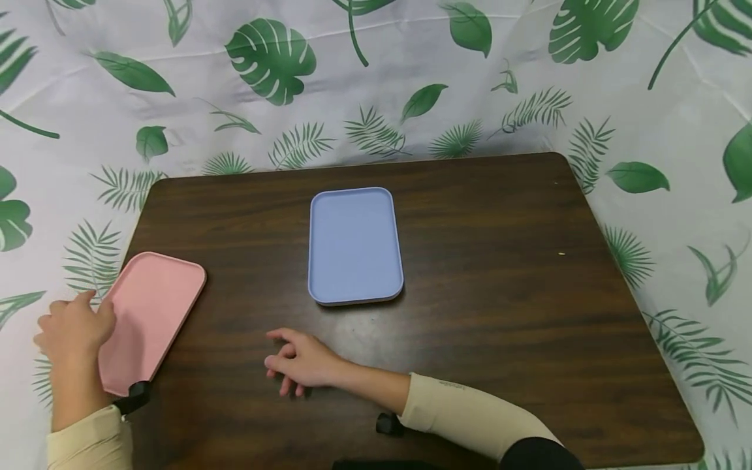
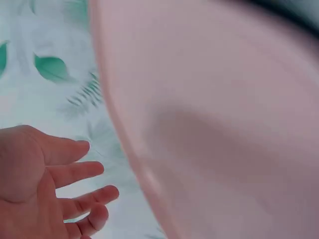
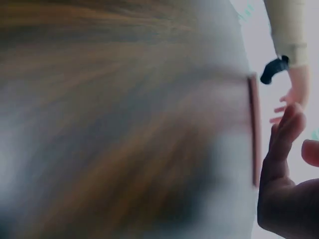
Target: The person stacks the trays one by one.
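A pink rectangular tray with rounded corners lies slanted at the left edge of the dark wooden table. Over its left rim in the head view is my left hand; the left wrist view shows that hand with fingers spread and a gap between them and the tray's edge. My right hand hovers over the front middle of the table, its fingers loosely bent and nothing in them. Beyond it, near the table's middle, lies a blue rectangular tray.
The dark wooden table extends well to the right, with a tiny pale speck on it. A white cloth with green leaves hangs behind and around the table. Black wrist mounts sit on both forearms.
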The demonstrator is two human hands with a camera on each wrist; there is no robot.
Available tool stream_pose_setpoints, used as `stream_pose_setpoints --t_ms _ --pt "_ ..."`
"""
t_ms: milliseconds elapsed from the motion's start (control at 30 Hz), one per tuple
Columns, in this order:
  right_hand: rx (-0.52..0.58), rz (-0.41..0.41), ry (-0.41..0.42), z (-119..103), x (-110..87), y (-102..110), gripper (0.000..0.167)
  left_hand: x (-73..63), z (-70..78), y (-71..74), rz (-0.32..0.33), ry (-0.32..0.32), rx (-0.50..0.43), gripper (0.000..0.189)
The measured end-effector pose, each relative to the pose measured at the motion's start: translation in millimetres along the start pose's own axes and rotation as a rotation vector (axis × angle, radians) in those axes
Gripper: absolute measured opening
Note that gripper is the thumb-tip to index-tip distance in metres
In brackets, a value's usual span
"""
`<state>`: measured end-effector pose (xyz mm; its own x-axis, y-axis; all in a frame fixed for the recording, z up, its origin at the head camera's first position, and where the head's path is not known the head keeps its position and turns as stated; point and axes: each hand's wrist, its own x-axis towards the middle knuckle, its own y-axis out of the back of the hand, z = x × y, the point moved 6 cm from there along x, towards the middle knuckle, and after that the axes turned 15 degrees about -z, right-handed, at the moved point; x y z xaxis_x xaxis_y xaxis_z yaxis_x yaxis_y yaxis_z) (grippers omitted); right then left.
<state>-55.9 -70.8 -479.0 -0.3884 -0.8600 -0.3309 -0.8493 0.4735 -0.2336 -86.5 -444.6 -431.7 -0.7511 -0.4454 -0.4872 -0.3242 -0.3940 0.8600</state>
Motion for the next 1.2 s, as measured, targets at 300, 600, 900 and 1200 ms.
stream_pose_setpoints --t_ms 300,600,900,1200 --pt "0.309 -0.186 -0.158 11 61.8 -52 0.055 -0.6 -37.0 -13.9 -0.106 0.14 -0.002 0.055" --pt "0.399 -0.231 -0.22 4 99.5 -66 0.057 1.8 -41.0 -16.5 -0.101 0.136 0.0 0.053" --pt "0.452 -0.247 -0.208 3 110.5 -67 0.057 4.5 -48.2 -16.7 -0.065 0.103 0.009 0.046" --pt "0.473 -0.241 -0.2 2 113.3 -66 0.058 -3.5 -47.3 -22.2 -0.055 0.065 -0.007 0.04"
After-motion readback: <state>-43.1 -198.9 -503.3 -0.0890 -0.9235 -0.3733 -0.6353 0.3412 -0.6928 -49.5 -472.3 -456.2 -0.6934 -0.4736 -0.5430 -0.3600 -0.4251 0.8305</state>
